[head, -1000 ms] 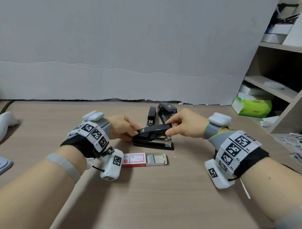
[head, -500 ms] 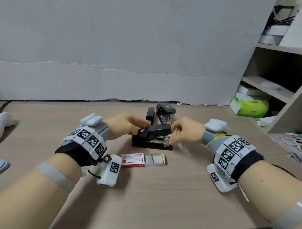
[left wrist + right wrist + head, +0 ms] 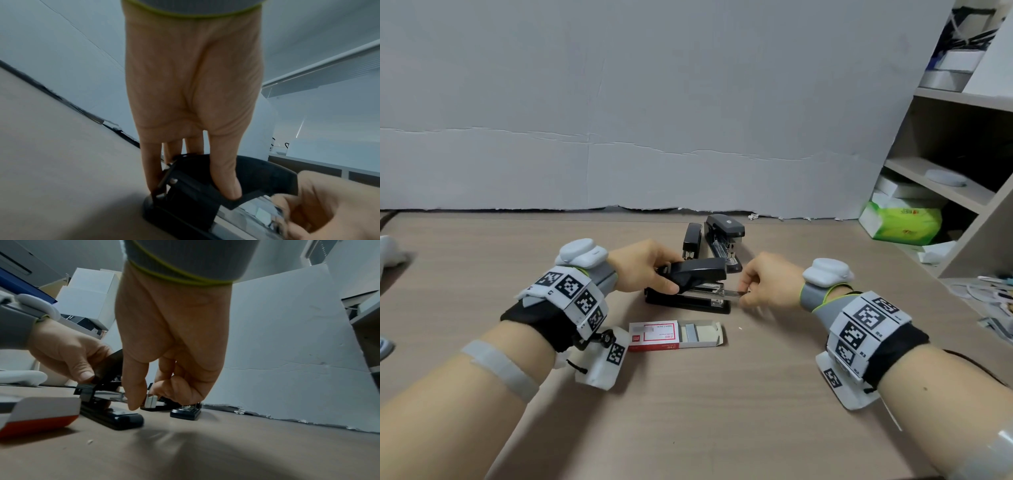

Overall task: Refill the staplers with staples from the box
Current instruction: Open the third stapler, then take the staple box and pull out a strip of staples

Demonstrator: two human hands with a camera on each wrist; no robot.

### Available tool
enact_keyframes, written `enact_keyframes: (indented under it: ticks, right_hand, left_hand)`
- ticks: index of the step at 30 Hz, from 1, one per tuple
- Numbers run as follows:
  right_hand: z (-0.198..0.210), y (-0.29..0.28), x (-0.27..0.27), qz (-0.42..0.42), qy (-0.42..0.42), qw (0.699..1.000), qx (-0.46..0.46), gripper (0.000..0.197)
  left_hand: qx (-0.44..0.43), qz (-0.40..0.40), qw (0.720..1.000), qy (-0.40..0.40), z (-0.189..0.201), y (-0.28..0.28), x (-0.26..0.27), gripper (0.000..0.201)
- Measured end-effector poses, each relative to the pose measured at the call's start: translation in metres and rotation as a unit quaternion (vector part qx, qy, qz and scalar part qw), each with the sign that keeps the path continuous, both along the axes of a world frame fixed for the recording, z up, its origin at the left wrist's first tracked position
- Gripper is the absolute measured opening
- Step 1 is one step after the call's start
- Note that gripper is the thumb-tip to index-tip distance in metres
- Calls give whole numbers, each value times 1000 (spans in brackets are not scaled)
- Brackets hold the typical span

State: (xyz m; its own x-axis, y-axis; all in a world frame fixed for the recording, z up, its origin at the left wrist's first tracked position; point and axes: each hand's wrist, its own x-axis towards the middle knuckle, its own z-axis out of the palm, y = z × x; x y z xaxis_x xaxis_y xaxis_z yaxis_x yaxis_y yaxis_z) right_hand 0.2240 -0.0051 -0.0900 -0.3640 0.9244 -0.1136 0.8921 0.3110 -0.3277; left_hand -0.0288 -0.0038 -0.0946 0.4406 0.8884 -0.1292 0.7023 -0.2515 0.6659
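Left hand (image 3: 643,270) grips my stapler's (image 3: 688,291) raised top near the table's (image 3: 722,411) far edge; right hand (image 3: 767,284) pinches its metal tray (image 3: 722,292), fingertips blurred, tray contents unclear.

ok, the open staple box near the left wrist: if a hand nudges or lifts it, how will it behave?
The staple box looks like thin card, so probably light and apt to slide on the smooth table. Its tray is pulled out with staples exposed; tilted, they could spill, and strips may break apart. It lies flat and low, so tipping seems unlikely, though a hard pinch might crush it.
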Motion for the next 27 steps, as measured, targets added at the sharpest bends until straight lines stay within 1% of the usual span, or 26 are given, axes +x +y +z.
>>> enact_keyframes:
  ticks: [3, 8, 9, 11, 12, 13, 15, 16, 17, 21, 24, 26, 27]
  right_hand:
    - [0, 0, 9, 0, 9, 1000, -5, 11]
    - [-7, 3, 3, 19, 21, 1000, 4, 8]
    - [-8, 4, 1, 15, 29, 999, 6, 11]
    - [-4, 3, 1, 3, 48, 999, 17, 22]
    - [-1, 3, 0, 0, 54, 998, 31, 27]
    - [4, 2, -1, 0, 62, 997, 49, 28]
    - [16, -6, -8, 19, 81, 994, 75, 17]
    - [19, -9, -14, 37, 78, 994, 70, 10]
    - [21, -14, -22, 62, 66, 994, 60, 9]
    - [8, -29, -58, 155, -11, 988, -21, 12]
    - [-2, -29, -72, 165, -52, 983, -59, 14]
    - [-1, -26, -76, 157, -60, 984, -62, 15]
    - [0, -25, -75, 156, -64, 984, -59, 16]
  left_hand:
    - [-4, 14, 1000, -7, -1, 1, -17, 25]
    - [-12, 20, 1000, -9, -2, 1, -31, 22]
    - [-10, 24, 1000, -15, -3, 1, -34, 21]
    - [-8, 33, 999, -37, -6, 2, -38, 21]
    - [-12, 38, 998, -49, -7, 3, -42, 22]
    - [-18, 42, 997, -58, -8, 3, -45, 22]
    - [-32, 48, 996, -75, -11, 4, -47, 21]
    - [-43, 50, 994, -87, -13, 6, -48, 21]
    - [-52, 52, 993, -97, -13, 7, -50, 23]
    - [-84, 54, 987, -127, -15, 10, -53, 29]
    - [-108, 46, 984, -135, -13, 14, -52, 35]
    - [-124, 38, 982, -136, -8, 19, -51, 51]
    - [-128, 35, 982, -135, -3, 21, -49, 55]
